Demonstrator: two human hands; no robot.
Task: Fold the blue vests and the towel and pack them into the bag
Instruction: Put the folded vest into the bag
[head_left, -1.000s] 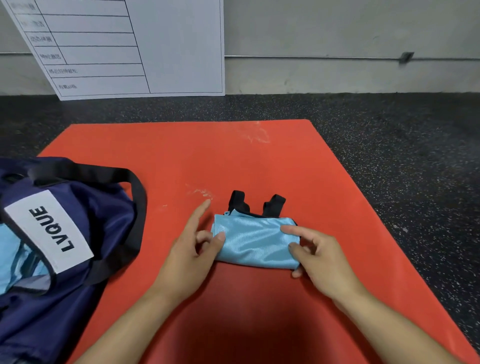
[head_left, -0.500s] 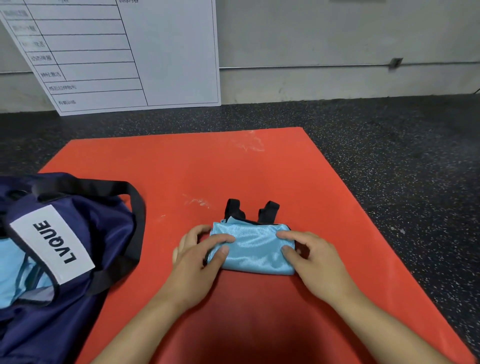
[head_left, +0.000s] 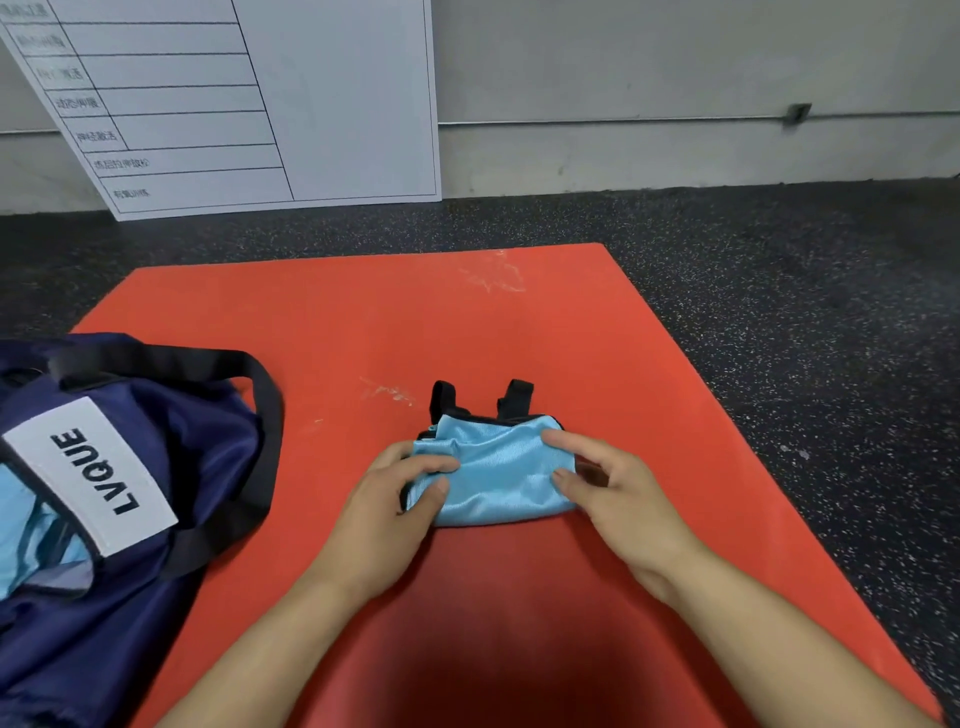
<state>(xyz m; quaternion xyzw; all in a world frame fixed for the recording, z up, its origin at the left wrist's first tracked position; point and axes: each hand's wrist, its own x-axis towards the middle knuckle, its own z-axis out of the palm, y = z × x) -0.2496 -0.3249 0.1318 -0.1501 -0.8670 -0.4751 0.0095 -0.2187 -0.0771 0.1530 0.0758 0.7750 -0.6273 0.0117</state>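
Observation:
A folded light-blue vest with two black straps poking out at its far edge lies in the middle of the red mat. My left hand grips its left end, thumb and fingers curled round the fabric. My right hand pinches its right end, fingers on top and thumb at the near side. The navy bag with a white LVQUE label lies open at the left, with light-blue cloth showing inside.
The red mat lies on a dark speckled floor. A white board with a printed table leans against the wall at the back left. The bag's black strap loops onto the mat between bag and vest.
Both hands have closed in on the vest's ends: the left went from flat beside it to curled round its left edge, and the right now pinches the right end, bunching the fabric.

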